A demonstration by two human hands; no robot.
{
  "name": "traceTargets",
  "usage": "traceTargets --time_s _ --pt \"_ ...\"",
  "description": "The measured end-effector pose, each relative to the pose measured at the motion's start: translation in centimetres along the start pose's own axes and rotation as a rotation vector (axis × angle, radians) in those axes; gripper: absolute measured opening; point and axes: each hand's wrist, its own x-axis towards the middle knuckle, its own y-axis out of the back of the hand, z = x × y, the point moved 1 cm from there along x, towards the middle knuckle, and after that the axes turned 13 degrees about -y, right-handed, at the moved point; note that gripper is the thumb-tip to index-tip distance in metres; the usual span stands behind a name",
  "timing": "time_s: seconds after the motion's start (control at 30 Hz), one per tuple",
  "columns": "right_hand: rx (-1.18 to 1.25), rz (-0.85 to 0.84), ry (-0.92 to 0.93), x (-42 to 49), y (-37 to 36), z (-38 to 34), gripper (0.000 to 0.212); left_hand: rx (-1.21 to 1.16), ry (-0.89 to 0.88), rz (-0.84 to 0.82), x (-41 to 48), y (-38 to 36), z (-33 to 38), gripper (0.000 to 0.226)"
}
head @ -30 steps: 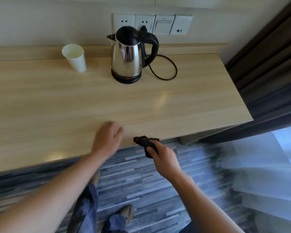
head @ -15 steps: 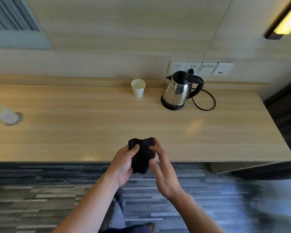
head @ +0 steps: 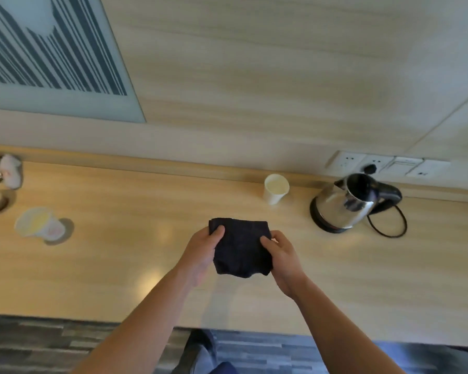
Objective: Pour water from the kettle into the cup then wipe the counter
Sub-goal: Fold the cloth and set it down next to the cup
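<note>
A dark folded cloth (head: 241, 249) is held flat above the middle of the wooden counter (head: 119, 265). My left hand (head: 203, 252) grips its left edge and my right hand (head: 281, 257) grips its right edge. A white paper cup (head: 275, 188) stands upright at the back of the counter. To its right a steel kettle (head: 343, 205) with a black handle sits on its black base, its cord looping beside it.
At the far left stand a tub with a yellow lid (head: 38, 221) and a blurred white object (head: 3, 174). Wall sockets (head: 376, 163) sit behind the kettle. A striped framed panel (head: 52, 55) hangs on the wall at upper left. Grey plank floor lies below the counter edge.
The cloth went from my right hand alone, at the counter edge, into both hands and is now spread wider over the counter. The view swung left and up.
</note>
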Motion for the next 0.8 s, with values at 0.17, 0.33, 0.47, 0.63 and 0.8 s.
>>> traceTargets --time_s 0.17,0.33,0.47,0.63,0.8 --pt "-0.207 0.134 0.036 6.0 -3.3 -4.6 0.016 0.111 -0.049 -0.030 8.6 1.4 2.2 0.027" --pt "-0.361 0.257 0.036 12.5 -4.7 -7.2 0.019 0.321 -0.061 -0.109 16.2 2.1 2.3 0.033" --pt "-0.454 0.387 0.021 17.1 -5.5 -7.6 0.028 0.446 -0.027 -0.123 21.0 2.5 1.1 0.038" --pt "-0.528 0.495 0.002 20.7 -6.4 -7.1 0.030 0.449 0.011 -0.073 24.6 2.2 -0.6 0.032" --pt "-0.577 0.566 -0.008 22.3 -6.6 -6.5 0.017 0.516 -0.012 -0.053 26.0 1.9 -1.6 0.029"
